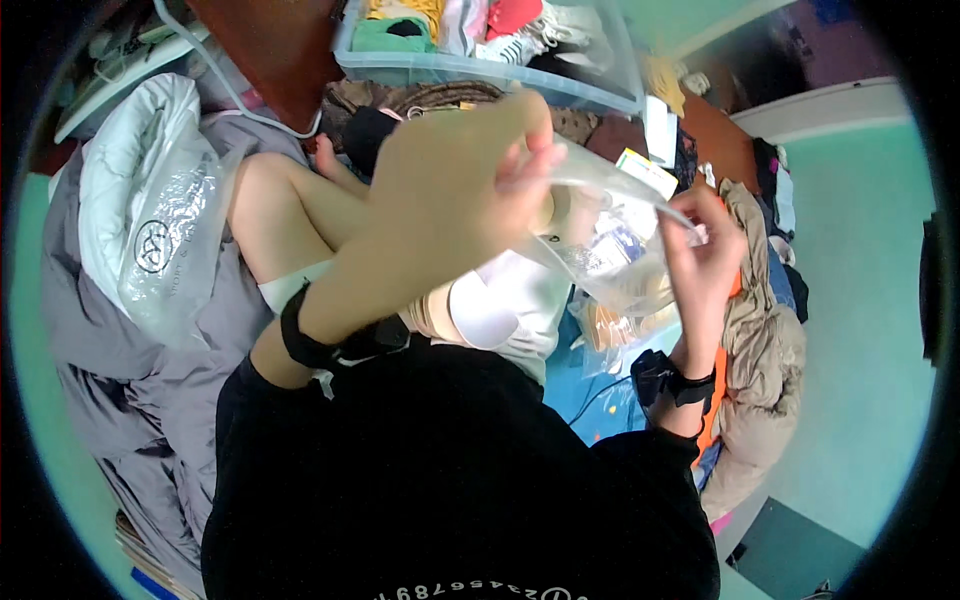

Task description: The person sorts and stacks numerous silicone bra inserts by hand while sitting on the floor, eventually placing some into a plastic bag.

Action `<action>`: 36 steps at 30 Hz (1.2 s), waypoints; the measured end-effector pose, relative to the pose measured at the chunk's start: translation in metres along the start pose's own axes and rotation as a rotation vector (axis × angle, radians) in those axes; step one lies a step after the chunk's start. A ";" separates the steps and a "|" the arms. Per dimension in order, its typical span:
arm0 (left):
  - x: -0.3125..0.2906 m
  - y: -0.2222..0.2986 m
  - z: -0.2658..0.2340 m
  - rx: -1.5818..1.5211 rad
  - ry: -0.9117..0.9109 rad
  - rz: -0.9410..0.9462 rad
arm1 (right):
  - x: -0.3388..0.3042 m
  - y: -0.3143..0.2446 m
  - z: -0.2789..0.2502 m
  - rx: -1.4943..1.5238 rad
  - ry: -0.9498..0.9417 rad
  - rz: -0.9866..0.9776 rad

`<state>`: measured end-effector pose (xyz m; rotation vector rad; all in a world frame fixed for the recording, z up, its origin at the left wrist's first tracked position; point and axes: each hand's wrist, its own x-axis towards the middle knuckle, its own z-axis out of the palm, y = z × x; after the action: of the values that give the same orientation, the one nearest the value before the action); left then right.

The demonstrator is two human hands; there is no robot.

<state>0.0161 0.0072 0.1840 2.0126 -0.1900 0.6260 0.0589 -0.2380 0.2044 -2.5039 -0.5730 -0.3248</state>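
Note:
A clear plastic bag (628, 282) is stretched between my two hands above my lap. My left hand (455, 175), slightly blurred, pinches one end of its upper edge. The fingers of my right hand (708, 245) are closed on the opposite corner. Through the bag, pale and bluish things behind it show, so I cannot tell whether anything is inside. Lower down, partly behind my left forearm, a stack of white and beige cup-shaped pieces (482, 312) rests on my lap.
At the far side stands a translucent plastic bin (490, 68) holding clothes and sneakers. Another clear bag with black print (165, 245) lies on grey bedding (90, 330) at left. Small packets (605, 325) sit on a blue surface (590, 395). A beige quilt (765, 370) lies at right.

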 end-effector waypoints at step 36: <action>-0.183 -0.135 0.031 0.313 -0.292 -0.423 | -0.012 -0.011 0.050 0.084 0.008 0.121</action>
<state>-0.0779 0.0263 -0.0244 2.3471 0.1717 0.0936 0.0493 -0.2060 0.1644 -2.4422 -0.4210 -0.2596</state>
